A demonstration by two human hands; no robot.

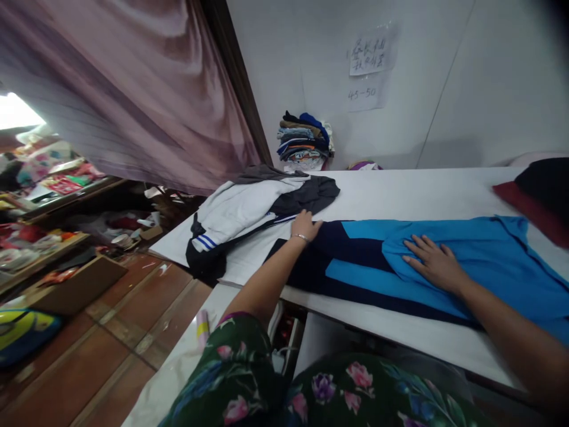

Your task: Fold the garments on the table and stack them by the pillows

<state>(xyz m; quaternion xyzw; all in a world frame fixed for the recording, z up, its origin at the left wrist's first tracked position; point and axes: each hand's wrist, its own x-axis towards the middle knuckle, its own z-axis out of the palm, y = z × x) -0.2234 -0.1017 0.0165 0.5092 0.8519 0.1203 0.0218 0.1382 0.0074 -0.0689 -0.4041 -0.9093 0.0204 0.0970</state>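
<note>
A bright blue and navy garment (480, 255), its exact kind hard to tell, lies spread across the white table. My right hand (433, 261) rests flat on its blue cloth with the fingers apart. At the garment's navy left end, my left hand (306, 226) lies palm down, thumb held away from the fingers; a thin bracelet circles the wrist. Just beyond that hand is a loose heap of clothes, with a white garment with blue stripes (242, 207) and a dark grey piece (311, 196).
A folded clothes stack (304, 142) stands against the wall, below paper signs (368, 50). A black and dark red item (540, 196) lies at the right. The table edge (377, 308) runs before me. A pinkish curtain (178, 89) hangs left, above cluttered shelves and the tiled floor (133, 320).
</note>
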